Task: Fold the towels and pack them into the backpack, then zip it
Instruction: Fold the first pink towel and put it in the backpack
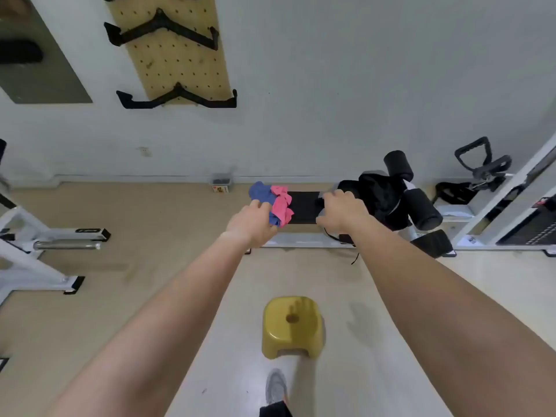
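Observation:
A blue towel (261, 192) and a pink towel (282, 204) lie crumpled together at the left end of a black padded bench (304, 206). My left hand (254, 224) rests on their near edge, fingers closed on the cloth. The black backpack (376, 197) sits slumped on the right end of the bench. My right hand (341, 210) is on the backpack's left edge, fingers curled over it. A black strap of the backpack hangs down below the bench.
A yellow plastic stool (291, 326) stands on the floor between me and the bench; my shoe (275, 386) is just behind it. Black foam rollers (421, 209) stick out at the bench's right end. White gym frames stand at far left (36, 245) and right (511, 206).

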